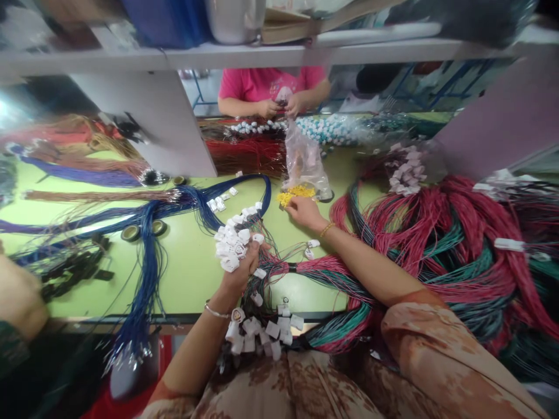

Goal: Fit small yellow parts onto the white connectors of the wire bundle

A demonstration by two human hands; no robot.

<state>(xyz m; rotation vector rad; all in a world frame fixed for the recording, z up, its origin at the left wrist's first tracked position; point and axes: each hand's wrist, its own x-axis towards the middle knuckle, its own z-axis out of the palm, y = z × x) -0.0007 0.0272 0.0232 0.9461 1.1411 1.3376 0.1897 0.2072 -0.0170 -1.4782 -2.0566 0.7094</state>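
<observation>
My left hand [247, 265] is closed around a bunch of wires whose ends carry white plastic connectors [231, 247]. My right hand [308, 212] reaches forward to a small heap of yellow pieces [297, 192], its fingertips touching the near edge; whether a piece is between them is too small to make out. Behind the heap stands a clear plastic bag [303, 154]. A red, green and black wire bundle [323, 267], tied with a black band, runs right from near my left hand. More white connectors [262, 337] hang at the table edge by my lap.
Blue wires [151, 256] lie across the left of the green table [187, 291], near tape rolls [131, 233]. Red and green wire bundles [437, 233] pile up on the right. A shelf [262, 57] crosses overhead. A person in pink [271, 87] works opposite; another's arm [20, 291] shows left.
</observation>
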